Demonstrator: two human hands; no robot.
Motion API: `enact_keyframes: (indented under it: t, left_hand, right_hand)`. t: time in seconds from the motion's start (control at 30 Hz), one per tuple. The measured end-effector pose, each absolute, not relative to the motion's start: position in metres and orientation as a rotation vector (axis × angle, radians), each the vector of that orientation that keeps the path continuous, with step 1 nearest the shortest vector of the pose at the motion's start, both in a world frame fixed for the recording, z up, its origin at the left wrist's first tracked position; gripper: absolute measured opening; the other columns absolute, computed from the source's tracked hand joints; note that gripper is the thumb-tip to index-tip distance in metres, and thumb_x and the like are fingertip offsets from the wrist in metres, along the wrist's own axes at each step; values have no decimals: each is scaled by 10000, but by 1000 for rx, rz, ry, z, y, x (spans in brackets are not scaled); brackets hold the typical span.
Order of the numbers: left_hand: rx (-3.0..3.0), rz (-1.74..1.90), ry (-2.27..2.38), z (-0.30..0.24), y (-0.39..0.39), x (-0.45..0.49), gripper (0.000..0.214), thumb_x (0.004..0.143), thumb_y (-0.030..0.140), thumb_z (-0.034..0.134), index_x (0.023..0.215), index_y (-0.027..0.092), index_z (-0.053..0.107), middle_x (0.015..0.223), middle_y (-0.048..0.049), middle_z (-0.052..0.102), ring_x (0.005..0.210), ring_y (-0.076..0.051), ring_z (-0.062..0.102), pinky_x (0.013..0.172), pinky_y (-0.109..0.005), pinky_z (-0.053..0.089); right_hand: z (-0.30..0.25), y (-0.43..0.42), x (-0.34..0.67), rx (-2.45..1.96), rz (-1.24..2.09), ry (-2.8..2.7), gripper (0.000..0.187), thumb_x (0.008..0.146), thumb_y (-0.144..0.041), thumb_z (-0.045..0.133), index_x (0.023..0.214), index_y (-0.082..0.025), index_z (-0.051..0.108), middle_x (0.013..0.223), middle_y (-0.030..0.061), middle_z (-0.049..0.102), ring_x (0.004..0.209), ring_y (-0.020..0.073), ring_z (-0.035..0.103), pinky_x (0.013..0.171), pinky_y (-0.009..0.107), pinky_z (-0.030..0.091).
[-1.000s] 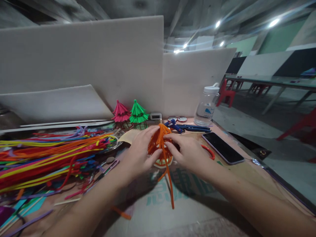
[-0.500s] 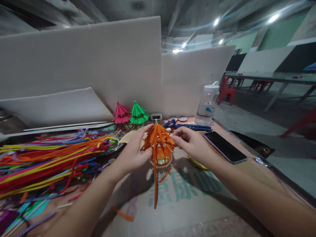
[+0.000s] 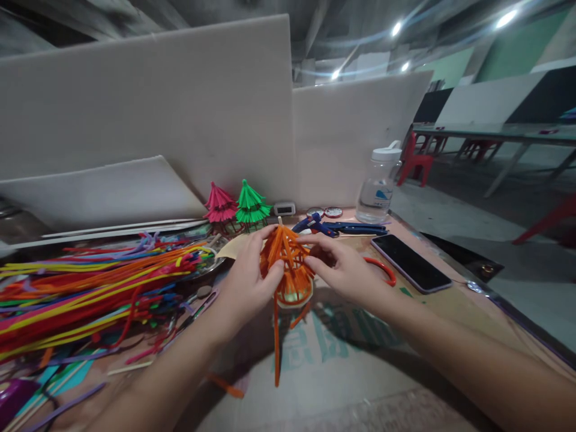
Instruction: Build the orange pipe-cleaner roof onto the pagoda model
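Left fingers: the left hand (image 3: 245, 282) has its fingers (image 3: 260, 240) curled together on the left side of an orange cone (image 3: 288, 258), thumb pressed against the lower edge.
Right fingers: the right hand (image 3: 344, 270) pinches the cone's right side, fingertips (image 3: 310, 259) closed on the orange strands near the top.
Cone: a small umbrella-shaped form of orange pipe cleaners, held upright between both hands just above the table (image 3: 342, 372), in the middle of the view. A thin stick pokes out of its tip.
Loose strand: one long orange strand (image 3: 276, 342) hangs straight down from the cone toward the near edge of the table.
Under the cone: a round pale object shows just below it; what it is cannot be told.
Left of the hands: a big pile of pipe cleaners (image 3: 90, 288) in yellow, orange, red, blue and purple, lying lengthways.
Behind the hands: a pink cone (image 3: 220, 205) and a green cone (image 3: 251, 204) stand side by side against the white boards (image 3: 180, 108).
Right of the hands: a red ring (image 3: 382, 268) lies close to the right hand; a black phone (image 3: 410, 261) lies flat further right.
Far right of the table: a blue tool (image 3: 342, 227) lies behind the right hand, and a clear bottle (image 3: 377, 189) with a white cap stands beyond it.
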State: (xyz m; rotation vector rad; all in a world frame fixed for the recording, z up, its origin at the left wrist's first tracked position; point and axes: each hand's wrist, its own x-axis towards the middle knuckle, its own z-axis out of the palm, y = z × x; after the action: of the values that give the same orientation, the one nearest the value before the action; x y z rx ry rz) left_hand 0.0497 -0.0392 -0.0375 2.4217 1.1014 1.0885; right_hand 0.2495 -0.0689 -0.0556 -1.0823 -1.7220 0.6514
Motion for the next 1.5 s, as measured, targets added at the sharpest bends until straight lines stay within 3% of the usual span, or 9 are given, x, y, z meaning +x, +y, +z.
enact_keyframes:
  t: [0.1, 0.23, 0.33, 0.73, 0.97, 1.03, 1.13, 1.23, 1.5]
  left_hand:
    - [2387, 1083, 1093, -39, -40, 51, 507, 891, 242, 492, 1382, 142, 420, 1394, -156, 529, 1310, -285, 493, 1140, -494, 368]
    - [2309, 1086, 1044, -44, -43, 54, 513, 906, 215, 482, 1408, 162, 392, 1432, -135, 491, 1350, -259, 449, 1169, -464, 335]
    - [2241, 1092, 993, -48, -44, 55, 529, 907, 206, 500, 1422, 183, 381, 1441, -115, 476, 1356, -240, 435, 1182, -444, 320]
    - [2112, 1213, 1008, -57, -49, 62, 461, 957, 219, 458, 1416, 223, 412, 1432, -84, 499, 1335, -226, 471, 1171, -422, 339]
    - [2170, 1036, 919, -33, -39, 43, 562, 873, 291, 631, 1402, 242, 446, 1467, -98, 499, 1373, -277, 450, 1165, -447, 344]
    - [2122, 1145, 921, -25, -34, 34, 533, 878, 346, 655, 1370, 240, 479, 1413, -102, 549, 1333, -270, 495, 1142, -432, 370]
    - [2004, 1367, 1068, -14, -29, 23, 315, 851, 399, 697, 1091, 204, 636, 1100, -73, 695, 1061, -233, 651, 967, -365, 498]
    - [1965, 1417, 1198, -5, -28, 13, 221, 813, 404, 729, 861, 195, 673, 869, -31, 710, 853, -197, 668, 813, -317, 523]
    - [2082, 1338, 1109, 10, -34, 5, 232, 933, 395, 552, 880, 194, 654, 832, -37, 672, 827, -187, 627, 784, -296, 495]
  right_hand:
    - [-54, -72, 249, -1037, 509, -1770, 363, 914, -151, 511, 1258, -199, 618, 911, 36, 696, 732, 150, 624, 686, 297, 513]
    - [-52, -76, 247, -1068, 264, -1908, 254, 922, -144, 515, 1103, -167, 692, 997, 82, 720, 862, 193, 657, 780, 339, 519]
    - [-49, -79, 246, -1128, 173, -1962, 240, 940, -169, 506, 1092, -155, 691, 1016, 106, 723, 919, 223, 667, 818, 370, 525]
    - [-48, -81, 245, -1136, 184, -1991, 241, 915, -130, 511, 1080, -162, 684, 1073, 106, 716, 967, 238, 662, 843, 385, 524]
    - [-47, -79, 248, -1172, 180, -1993, 235, 923, -137, 504, 1085, -152, 674, 1007, 102, 708, 886, 217, 657, 761, 352, 513]
    - [-47, -79, 248, -1174, 192, -1995, 241, 925, -135, 502, 1097, -156, 670, 1010, 96, 709, 895, 212, 658, 765, 344, 510]
    - [-46, -79, 249, -1167, 193, -1964, 237, 929, -145, 502, 1097, -172, 666, 1026, 84, 717, 901, 202, 663, 772, 334, 508]
    - [-43, -79, 252, -1165, 182, -1925, 224, 930, -158, 511, 1094, -180, 663, 1020, 74, 726, 886, 194, 667, 761, 326, 508]
    - [-33, -78, 266, -1196, 189, -1858, 209, 929, -176, 546, 1095, -192, 672, 1003, 65, 743, 831, 185, 674, 699, 305, 511]
